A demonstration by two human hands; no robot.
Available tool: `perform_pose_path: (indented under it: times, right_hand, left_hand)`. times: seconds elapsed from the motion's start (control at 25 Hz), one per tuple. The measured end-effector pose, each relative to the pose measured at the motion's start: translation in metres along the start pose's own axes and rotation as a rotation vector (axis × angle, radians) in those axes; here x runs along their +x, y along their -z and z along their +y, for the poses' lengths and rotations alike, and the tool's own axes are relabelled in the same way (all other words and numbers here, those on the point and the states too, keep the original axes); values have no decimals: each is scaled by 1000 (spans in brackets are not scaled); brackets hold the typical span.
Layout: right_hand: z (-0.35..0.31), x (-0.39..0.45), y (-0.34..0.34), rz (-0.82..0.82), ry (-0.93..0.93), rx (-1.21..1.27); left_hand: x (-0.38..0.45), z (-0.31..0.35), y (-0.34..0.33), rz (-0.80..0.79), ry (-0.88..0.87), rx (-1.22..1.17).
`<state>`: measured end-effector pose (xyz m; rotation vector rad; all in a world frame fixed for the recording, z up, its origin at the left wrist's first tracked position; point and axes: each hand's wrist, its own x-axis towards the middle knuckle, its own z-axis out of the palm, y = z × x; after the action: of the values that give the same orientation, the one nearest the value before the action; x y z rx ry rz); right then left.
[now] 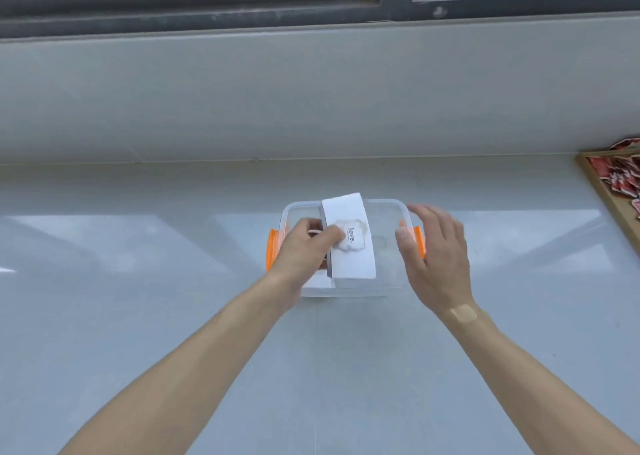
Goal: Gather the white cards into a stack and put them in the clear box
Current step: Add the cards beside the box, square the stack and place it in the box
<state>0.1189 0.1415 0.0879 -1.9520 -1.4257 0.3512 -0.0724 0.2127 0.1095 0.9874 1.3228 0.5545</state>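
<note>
A clear box [382,209] with orange latches at both ends stands in the middle of the pale grey counter. My left hand [304,250] holds a stack of white cards [349,212] over the box's left half, thumb on the top card, which shows a cloud shape and the word "love". The stack is tilted, its near end low inside the box. More white card shows under my left hand at the box's near left. My right hand [436,257] hovers with fingers spread at the box's right end, beside the orange latch [419,240]. It holds nothing.
A wooden tray [602,195] with several red and white packets sits at the far right edge. A grey wall ledge and a dark window frame run along the back.
</note>
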Motion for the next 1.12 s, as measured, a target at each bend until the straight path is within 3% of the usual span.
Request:
perform_pose_path:
  times: [0.12, 0.24, 0.56, 0.88, 1.04, 1.12]
  right_hand:
    - [17, 22, -17, -206, 40, -169]
    - [30, 27, -29, -310, 55, -173]
    - [36, 27, -37, -314, 28, -131]
    - [37, 27, -40, -301, 25, -140]
    - [38, 28, -40, -299, 27, -135]
    - [38, 27, -41, -292, 28, -135]
  left_hand:
    - [31, 8, -10, -40, 92, 167]
    - [46, 1, -17, -144, 176, 321]
    - [70, -20, -44, -157, 306, 365]
    - [89, -35, -64, -237, 292, 441]
    - [89, -41, -65, -212, 307, 407]
    - [87, -43, -69, -178, 263, 510]
